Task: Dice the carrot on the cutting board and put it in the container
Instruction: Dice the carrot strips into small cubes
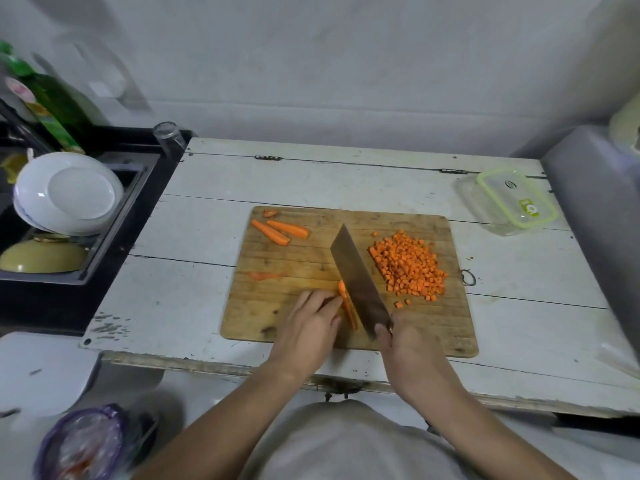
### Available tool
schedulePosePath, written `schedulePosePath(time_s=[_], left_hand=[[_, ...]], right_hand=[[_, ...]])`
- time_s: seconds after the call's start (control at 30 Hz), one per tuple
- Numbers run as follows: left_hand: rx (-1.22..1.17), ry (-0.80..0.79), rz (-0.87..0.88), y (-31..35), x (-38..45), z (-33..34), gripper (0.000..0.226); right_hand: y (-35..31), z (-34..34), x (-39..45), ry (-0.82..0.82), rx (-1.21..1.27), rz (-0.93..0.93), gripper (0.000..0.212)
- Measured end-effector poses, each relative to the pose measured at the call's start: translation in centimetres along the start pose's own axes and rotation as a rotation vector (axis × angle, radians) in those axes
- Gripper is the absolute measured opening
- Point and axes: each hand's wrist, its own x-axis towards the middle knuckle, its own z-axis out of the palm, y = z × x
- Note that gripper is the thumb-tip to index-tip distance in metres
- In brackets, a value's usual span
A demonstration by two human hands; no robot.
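Gripping the cleaver (360, 282) by its handle, the right hand (412, 344) angles the broad steel blade up and left against a carrot piece (346, 304), which the left hand (308, 327) pins down with curled fingertips at the lower middle of the worn wooden cutting board (311, 258). A heap of small orange carrot dice (408, 266) lies at the board's right, two tapered carrot strips (280, 230) at its upper left. Bare board shows between them, and the clear container (509, 202) with a green-rimmed lid sits on the scuffed white worktop (194, 254) in the upper right.
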Motion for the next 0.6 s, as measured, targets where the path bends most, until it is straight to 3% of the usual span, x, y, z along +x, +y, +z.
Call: schedulePosePath(time_s=[0.37,0.6], left_hand=[[0.07,0.017,0.16,-1.9,0.2,1.4,0.034],[0.055,-0.069,0.107,-0.3,0.0,1.5,0.047]], right_hand=[[-1.7,0.7,-0.7,-0.096,0.071,0.078,0.024],[-0.9,-1.0,0.5,-0.109,-0.011,0.04,0.023]])
